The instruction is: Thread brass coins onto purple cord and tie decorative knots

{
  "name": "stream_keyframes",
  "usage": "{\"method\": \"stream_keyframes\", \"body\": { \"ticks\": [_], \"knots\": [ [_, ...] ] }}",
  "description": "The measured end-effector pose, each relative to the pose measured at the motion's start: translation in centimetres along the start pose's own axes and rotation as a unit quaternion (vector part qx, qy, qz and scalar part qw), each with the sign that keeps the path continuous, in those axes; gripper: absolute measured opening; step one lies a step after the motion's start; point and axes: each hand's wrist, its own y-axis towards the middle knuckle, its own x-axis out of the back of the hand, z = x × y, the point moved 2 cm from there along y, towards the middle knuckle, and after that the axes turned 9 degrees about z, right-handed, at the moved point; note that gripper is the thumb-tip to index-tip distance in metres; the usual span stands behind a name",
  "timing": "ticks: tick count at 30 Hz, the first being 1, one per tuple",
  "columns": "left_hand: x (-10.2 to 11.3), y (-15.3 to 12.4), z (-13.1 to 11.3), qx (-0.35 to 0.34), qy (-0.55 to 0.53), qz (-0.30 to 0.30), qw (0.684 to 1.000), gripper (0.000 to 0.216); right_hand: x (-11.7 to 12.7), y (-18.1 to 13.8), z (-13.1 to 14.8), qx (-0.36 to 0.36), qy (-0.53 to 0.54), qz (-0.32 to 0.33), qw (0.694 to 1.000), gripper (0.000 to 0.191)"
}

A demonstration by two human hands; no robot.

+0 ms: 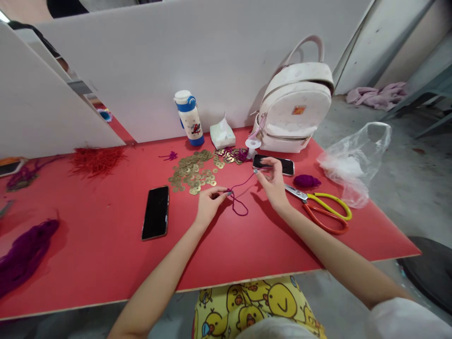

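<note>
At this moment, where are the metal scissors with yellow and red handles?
In the head view, the scissors lie toward the right side of the red tabletop, just below the small purple yarn bundle and right of the right hand.

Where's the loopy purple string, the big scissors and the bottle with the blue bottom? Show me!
Purple string [240, 215]: head view, bottom of its loop.
Scissors [306, 198]: head view, where blades and handles meet.
Bottle [190, 118]: head view, middle of its white body.
</note>
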Motion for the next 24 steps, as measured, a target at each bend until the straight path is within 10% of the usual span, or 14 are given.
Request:
{"method": "stream_keyframes", "body": {
  "ticks": [13, 24],
  "knots": [
    [-0.1, -0.1, -0.3, 0.041, -0.052, -0.017, 0.998, 0.027, -3.2, -2.9, 0.0, 0.112, -0.228, 0.289, 0.923, 0.009],
    [-0.2, -0.2, -0.5, 0.057, -0.084, -0.01, 0.995, 0.025, -3.5, -2.8, -0.4, 0.102, -0.197, 0.305, 0.926, 0.007]
  ]
}}
